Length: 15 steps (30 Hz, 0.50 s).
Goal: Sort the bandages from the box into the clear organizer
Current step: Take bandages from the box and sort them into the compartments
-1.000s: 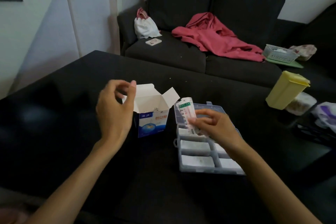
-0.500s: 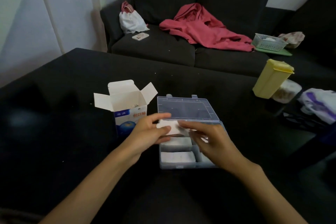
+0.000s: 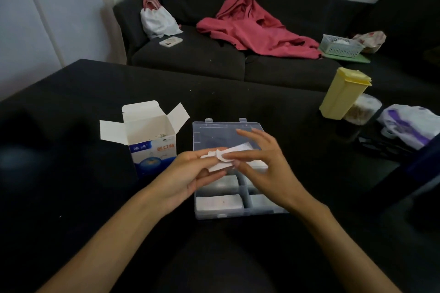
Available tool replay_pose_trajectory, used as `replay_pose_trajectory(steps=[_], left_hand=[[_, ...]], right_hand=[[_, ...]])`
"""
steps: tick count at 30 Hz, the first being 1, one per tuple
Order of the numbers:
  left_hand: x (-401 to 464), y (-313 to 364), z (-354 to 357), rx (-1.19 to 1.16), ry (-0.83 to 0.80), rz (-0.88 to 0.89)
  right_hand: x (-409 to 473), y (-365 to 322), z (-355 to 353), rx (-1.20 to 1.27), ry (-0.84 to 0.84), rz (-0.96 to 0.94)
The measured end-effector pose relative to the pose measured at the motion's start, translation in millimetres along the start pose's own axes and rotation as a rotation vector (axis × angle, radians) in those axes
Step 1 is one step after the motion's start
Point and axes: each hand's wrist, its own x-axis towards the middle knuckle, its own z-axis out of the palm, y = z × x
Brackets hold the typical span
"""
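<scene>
White bandages point(image 3: 220, 162) above open organizer point(image 3: 226, 134)

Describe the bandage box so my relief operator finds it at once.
On the black table, look just left of the clear organizer, beside the left hand. The bandage box stands upright with its white flaps open. Its blue-and-white printed front sets it apart from the yellow container at the far right.

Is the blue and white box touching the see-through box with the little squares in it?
Apart. The head view shows a strip of dark table between the bandage box and the clear organizer; the box stands to the organizer's left.
</scene>
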Motion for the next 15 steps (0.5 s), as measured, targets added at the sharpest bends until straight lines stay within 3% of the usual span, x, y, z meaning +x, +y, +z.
replay_pose_trajectory(steps=[3, 6, 8, 11, 13, 15], left_hand=[[3.4, 0.5, -0.1, -0.171, -0.012, -0.043], [4.9, -0.4, 1.8, -0.138, 0.008, -0.043], [5.2, -1.7, 6.0, 0.033, 0.058, 0.000], [4.3, -2.2, 9.2, 0.601, 0.139, 0.239], [4.6, -4.0, 10.6, 0.710, 0.077, 0.404], [4.2, -6.0, 11.6, 0.680, 0.006, 0.484]], right_hand=[[-1.7, -0.8, 2.1, 0.045, -0.058, 0.047], [-1.7, -4.6, -0.4, 0.121, -0.091, 0.086], [-0.6, -6.7, -5.1, 0.243, -0.059, 0.130], [3.0, -0.7, -18.0, 0.426, 0.047, 0.235], [2.3, 3.9, -26.3, 0.503, -0.036, 0.296], [-0.2, 6.5, -27.6, 0.460, -0.084, 0.218]])
